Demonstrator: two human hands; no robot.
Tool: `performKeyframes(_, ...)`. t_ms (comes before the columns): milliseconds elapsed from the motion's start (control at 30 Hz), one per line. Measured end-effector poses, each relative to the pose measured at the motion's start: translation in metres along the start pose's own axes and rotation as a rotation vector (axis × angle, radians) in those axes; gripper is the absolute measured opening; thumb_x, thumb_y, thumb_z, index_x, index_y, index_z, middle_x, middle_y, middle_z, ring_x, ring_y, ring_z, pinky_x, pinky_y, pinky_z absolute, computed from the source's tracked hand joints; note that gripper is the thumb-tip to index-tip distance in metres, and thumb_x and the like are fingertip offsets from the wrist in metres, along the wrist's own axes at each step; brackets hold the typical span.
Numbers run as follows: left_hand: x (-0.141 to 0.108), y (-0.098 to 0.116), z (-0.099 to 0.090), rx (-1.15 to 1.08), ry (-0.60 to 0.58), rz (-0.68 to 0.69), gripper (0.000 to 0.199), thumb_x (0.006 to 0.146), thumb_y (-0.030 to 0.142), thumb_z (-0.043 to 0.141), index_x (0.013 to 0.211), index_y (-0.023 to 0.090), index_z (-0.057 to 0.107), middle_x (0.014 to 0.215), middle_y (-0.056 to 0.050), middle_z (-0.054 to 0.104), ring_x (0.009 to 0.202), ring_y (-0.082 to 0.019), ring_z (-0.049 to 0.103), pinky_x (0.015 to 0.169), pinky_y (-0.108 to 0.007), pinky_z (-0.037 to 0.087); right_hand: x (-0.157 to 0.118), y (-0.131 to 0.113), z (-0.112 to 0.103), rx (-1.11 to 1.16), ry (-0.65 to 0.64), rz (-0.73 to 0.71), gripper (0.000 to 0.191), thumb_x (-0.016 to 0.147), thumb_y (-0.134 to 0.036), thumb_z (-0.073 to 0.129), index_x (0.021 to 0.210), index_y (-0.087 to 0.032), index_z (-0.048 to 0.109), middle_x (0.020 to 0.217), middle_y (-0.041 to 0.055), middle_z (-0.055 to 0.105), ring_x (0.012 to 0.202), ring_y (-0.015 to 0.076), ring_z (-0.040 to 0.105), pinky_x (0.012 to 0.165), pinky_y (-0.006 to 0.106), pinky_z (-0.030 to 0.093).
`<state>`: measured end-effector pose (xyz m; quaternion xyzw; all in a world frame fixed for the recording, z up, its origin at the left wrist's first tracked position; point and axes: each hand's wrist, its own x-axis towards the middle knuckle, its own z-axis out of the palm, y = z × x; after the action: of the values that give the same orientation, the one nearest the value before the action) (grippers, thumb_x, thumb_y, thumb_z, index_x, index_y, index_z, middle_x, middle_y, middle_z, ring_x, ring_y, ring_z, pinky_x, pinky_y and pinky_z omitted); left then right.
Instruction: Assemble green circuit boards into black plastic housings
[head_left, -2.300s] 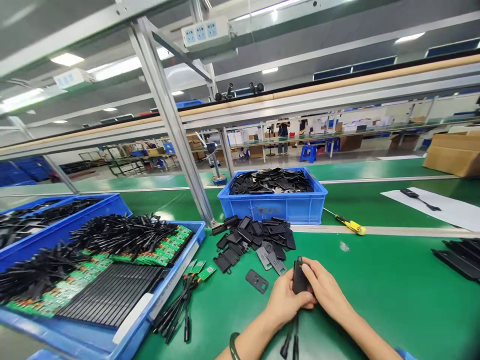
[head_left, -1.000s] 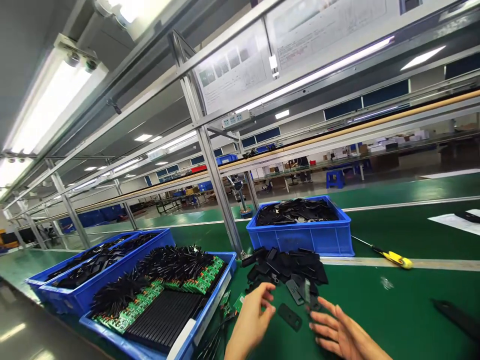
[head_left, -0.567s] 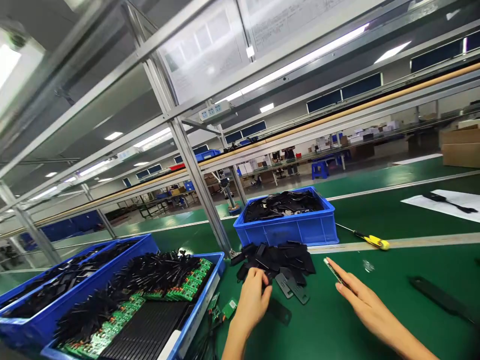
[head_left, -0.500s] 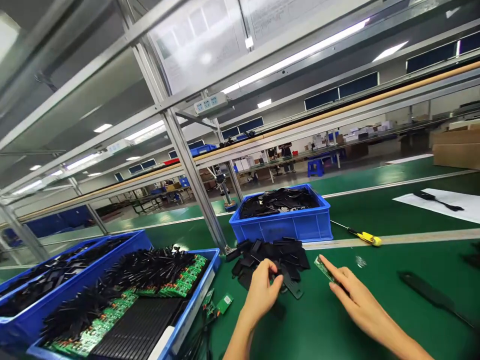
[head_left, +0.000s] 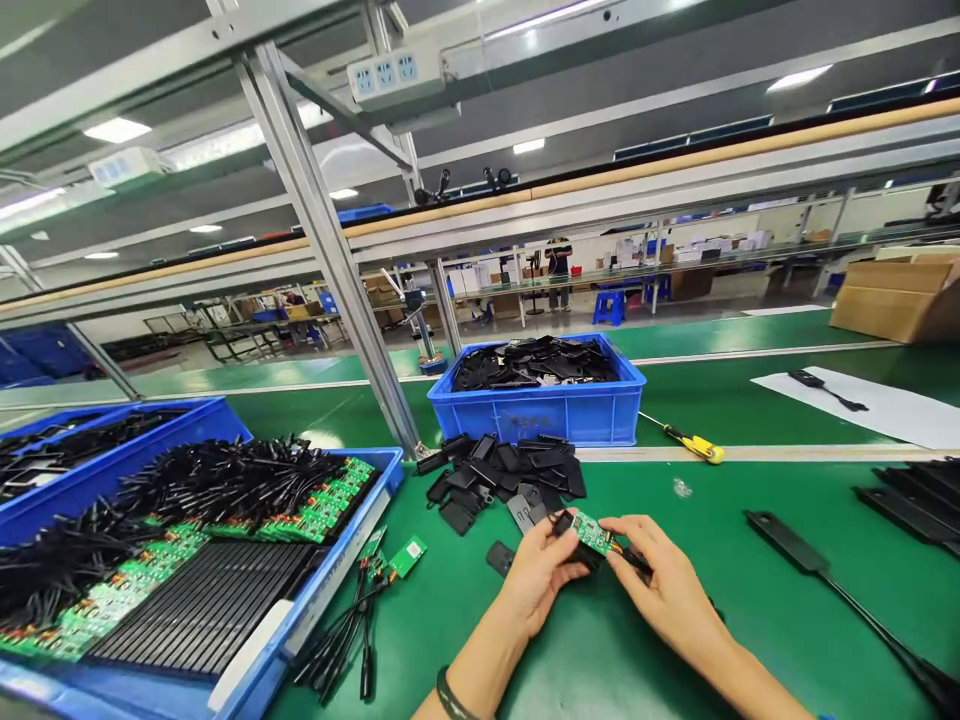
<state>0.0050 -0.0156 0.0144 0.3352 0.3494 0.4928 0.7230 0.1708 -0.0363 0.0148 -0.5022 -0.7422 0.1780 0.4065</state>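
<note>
My left hand (head_left: pixel 536 575) is closed around a black plastic housing, partly hidden by the fingers. My right hand (head_left: pixel 664 580) pinches a small green circuit board (head_left: pixel 592 533) by its wired end, with a black cable under the fingers. The board lies over the housing, tilted between both hands; whether it is seated inside I cannot tell. Just beyond my left hand is a loose pile of black plastic housing pieces (head_left: pixel 517 470). Several boards with black cables (head_left: pixel 367 600) lie on the green bench left of my left arm.
A blue bin of black parts (head_left: pixel 536 415) stands behind the pile. Another blue bin (head_left: pixel 300 610) at left holds cabled boards. A yellow screwdriver (head_left: pixel 697 445) lies at the back. Finished-looking black cased units (head_left: pixel 787 540) rest at right. A metal post (head_left: pixel 322 240) rises behind the bins.
My hands have come together, and my right hand has brought the circuit board left to my left hand, which has taken a black housing from the pile. The view has tilted down.
</note>
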Motion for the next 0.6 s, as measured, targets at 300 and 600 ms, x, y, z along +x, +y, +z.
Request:
performKeyframes(300,-0.005,-0.011,0.008,-0.007,0.013,0.073,0.054,0.056,0.026,0.082,0.103,0.016,0.058,0.093,-0.005,0.062,0.082,-0.014,0.059,0.073,-0.026,0.049,-0.002,0.0,-0.003,-0.037,-0.016,-0.082,0.033,0.088,-0.032,0.043,0.115,-0.024,0.06,0.089,0.0054,0.057,0.08,0.0172,0.058,0.071,0.029,0.051)
performKeyframes(600,-0.002,-0.015,0.005,-0.11,-0.081,0.089,0.053,0.063,0.023,0.077,0.111,0.018,0.054,0.107,-0.009,0.061,0.099,-0.021,0.059,0.087,-0.035,0.045,-0.002,0.003,0.002,-0.071,-0.019,-0.142,0.033,0.09,-0.035,0.039,0.108,-0.026,0.065,0.078,0.0042,0.051,0.069,0.0148,0.054,0.063,0.027,0.049)
